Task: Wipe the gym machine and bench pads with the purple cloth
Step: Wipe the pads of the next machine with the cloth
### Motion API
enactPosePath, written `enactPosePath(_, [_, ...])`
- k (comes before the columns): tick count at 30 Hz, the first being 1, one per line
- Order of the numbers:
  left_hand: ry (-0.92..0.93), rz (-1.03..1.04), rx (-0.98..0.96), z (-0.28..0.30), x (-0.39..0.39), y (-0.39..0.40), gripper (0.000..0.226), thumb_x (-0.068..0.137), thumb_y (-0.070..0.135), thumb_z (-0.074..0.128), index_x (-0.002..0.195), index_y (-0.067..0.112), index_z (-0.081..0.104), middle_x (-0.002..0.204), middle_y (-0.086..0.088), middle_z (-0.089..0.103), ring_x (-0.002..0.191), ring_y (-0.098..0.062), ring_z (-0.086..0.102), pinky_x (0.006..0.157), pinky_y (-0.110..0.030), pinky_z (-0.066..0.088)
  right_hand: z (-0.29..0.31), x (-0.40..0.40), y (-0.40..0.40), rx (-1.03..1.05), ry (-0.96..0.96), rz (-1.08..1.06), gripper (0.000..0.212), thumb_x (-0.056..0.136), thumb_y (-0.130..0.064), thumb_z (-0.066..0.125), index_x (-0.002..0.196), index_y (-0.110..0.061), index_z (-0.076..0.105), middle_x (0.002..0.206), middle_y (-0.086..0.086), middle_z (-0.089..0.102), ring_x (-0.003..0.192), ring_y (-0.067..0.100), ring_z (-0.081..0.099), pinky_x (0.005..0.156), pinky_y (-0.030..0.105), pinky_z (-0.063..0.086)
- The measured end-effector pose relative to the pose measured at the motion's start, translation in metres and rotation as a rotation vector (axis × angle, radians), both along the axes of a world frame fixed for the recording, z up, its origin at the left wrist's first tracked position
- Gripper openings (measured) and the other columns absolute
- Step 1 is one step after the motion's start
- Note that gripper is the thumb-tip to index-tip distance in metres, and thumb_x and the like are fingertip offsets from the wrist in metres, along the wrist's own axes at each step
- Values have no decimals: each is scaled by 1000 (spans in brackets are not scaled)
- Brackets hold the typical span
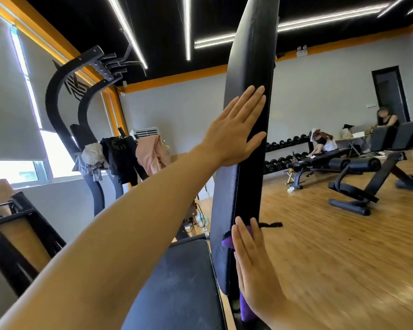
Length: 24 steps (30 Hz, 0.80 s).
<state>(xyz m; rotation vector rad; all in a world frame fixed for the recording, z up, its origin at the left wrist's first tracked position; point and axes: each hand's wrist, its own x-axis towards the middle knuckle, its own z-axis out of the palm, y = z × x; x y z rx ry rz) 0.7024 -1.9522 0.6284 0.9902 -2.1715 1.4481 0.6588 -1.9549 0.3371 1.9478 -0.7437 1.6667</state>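
A tall black back pad (249,55) stands nearly upright in the middle of the view, above a black seat pad (177,282). My left hand (234,132) lies flat with straight fingers against the pad's front face, about halfway up. My right hand (250,263) presses the purple cloth (228,241) flat against the pad's lower right edge. Only small bits of the cloth show above and below the hand; a frayed dark strip (271,225) sticks out to the right.
A black curved machine frame (57,91) with hanging clothes (122,153) stands at left by the window. Black benches (358,167) and a dumbbell rack (284,144) fill the right side on the wooden floor (343,258). Two people are near the far wall.
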Motion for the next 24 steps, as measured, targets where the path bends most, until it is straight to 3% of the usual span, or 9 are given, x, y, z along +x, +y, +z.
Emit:
enactPosePath(4, [47, -47, -22, -18, 4, -2, 70, 102, 47, 23, 158, 5, 16, 166, -11, 12, 154, -26, 6, 125, -35, 3, -2, -8, 4, -12, 66, 33, 74, 92, -5, 42, 158, -11, 8, 165, 3, 8, 151, 32, 11, 113, 50, 26])
enactPosePath(7, [65, -66, -35, -21, 4, -5, 69, 101, 45, 24, 157, 4, 18, 166, -12, 14, 154, -26, 8, 125, -36, 4, 51, -7, 3, 24, -154, 108, 63, 99, -6, 38, 156, -8, 13, 165, 7, 10, 151, 32, 12, 122, 43, 15])
enactPosePath(10, [82, -89, -42, -23, 2, -5, 68, 102, 44, 25, 156, 3, 21, 165, -13, 17, 153, -27, 11, 125, -35, 6, 67, 1, 0, 41, -308, 122, 56, 101, -5, 35, 154, -5, 17, 163, 9, 15, 151, 34, 11, 122, 43, 17])
enactPosePath(13, [86, -97, -52, -28, 4, -4, 66, 103, 42, 24, 156, 3, 20, 165, -13, 16, 154, -26, 10, 124, -32, 2, -3, 16, 7, -26, -107, 54, 63, 98, 1, 30, 157, -10, 12, 165, 0, 12, 151, 32, 10, 118, 48, 23])
enactPosePath(15, [98, -118, -45, -33, 6, -4, 65, 103, 40, 26, 156, 3, 19, 166, -12, 15, 154, -26, 9, 124, -31, 1, -41, 15, 7, -107, 85, -32, 57, 102, -6, 21, 158, -12, 12, 164, -1, 15, 151, 29, 14, 116, 47, 26])
enactPosePath(19, [155, -157, -19, -44, 6, -4, 65, 103, 38, 30, 157, 4, 17, 166, -12, 12, 154, -25, 6, 124, -31, 1, -23, 0, 5, -130, 160, -32, 55, 101, -11, 31, 155, -10, 23, 163, 1, 18, 149, 24, 23, 121, 41, 21])
enactPosePath(24, [157, -196, -28, -44, 8, -7, 66, 102, 38, 33, 157, 3, 18, 166, -13, 14, 154, -26, 7, 124, -31, 2, 50, 7, 4, -32, -263, 12, 54, 96, -4, 42, 148, 0, 29, 160, 10, 24, 149, 28, 22, 122, 45, 18])
